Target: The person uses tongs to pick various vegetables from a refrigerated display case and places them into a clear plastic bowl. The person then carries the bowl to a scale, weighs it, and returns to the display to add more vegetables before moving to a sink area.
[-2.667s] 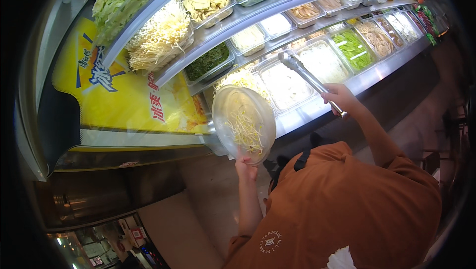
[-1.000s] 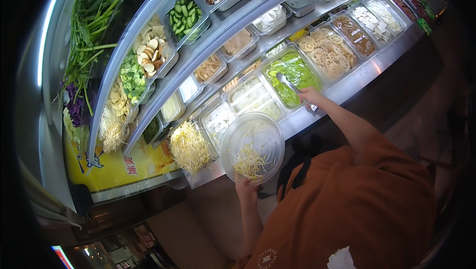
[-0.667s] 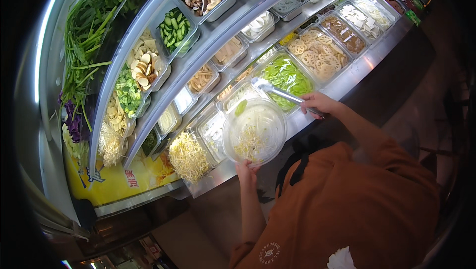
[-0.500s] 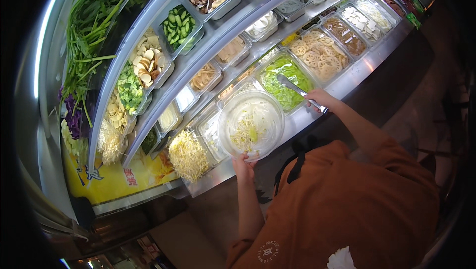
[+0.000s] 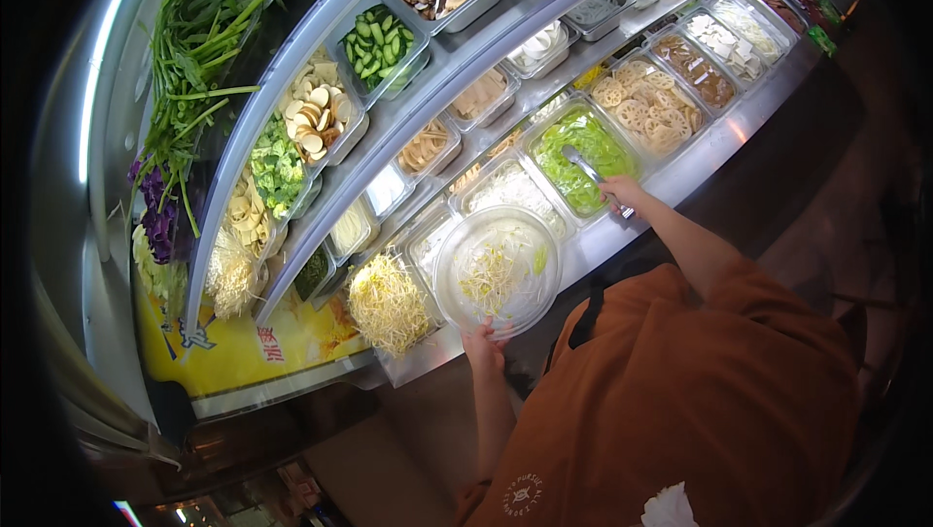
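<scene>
Hiding some white shreds [image 5: 515, 189]: bowl [image 5: 536, 296] | sprout heap [image 5: 389, 304] left | lotus slices [image 5: 653, 106] right

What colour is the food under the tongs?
The food is bright green, clearest in the head view.

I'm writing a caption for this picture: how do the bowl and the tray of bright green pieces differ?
Shape: the bowl is round, while the tray has straight sides.
Support: the left hand holds the bowl, while the tray sits in the counter.
Contents: sprouts partly cover the bowl's inside, while greens fill most of the tray, under the tongs in the right hand.
Both are open-topped and hold something green.
</scene>
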A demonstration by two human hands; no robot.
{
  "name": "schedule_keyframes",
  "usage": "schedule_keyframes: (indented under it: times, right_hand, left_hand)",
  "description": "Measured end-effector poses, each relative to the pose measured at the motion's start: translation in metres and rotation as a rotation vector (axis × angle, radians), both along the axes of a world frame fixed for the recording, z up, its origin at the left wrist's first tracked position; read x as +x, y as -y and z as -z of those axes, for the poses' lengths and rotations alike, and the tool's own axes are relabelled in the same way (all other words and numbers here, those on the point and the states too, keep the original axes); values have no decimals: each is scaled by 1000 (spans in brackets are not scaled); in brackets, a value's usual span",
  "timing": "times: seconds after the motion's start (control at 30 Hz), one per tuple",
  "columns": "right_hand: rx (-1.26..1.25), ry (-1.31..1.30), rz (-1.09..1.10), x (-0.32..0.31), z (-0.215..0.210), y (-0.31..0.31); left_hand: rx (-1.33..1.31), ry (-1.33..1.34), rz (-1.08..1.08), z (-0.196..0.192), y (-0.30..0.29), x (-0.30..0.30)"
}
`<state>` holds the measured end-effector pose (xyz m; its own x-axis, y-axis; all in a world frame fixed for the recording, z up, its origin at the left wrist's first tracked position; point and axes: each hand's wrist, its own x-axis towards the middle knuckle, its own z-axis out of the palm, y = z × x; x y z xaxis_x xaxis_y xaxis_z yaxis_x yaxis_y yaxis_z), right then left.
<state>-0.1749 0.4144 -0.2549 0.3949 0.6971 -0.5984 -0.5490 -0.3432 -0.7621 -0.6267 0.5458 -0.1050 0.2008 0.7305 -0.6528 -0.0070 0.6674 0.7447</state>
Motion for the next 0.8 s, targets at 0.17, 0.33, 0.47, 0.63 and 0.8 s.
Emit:
schedule_keyframes:
  times: [0.17,0.33,0.47,0.63,0.8]
  right_hand:
    - [24,94,-64,-21,-87,39]
    - [206,-79,-317,-32,-154,90]
    - [-69,69,-249,-12,-138,100]
    - [-138,95,-145,10,-78,97]
    - [-117,-71,22,34,-26,75]
  left_hand:
    - [22,19,70,17,-9,14]
    - [10,4,128,25,-20,52]
    - [-43,68,118,22,-19,70]
    - [8,16,102,15,3,73]
    - [-1,-18,66,19,35,72]
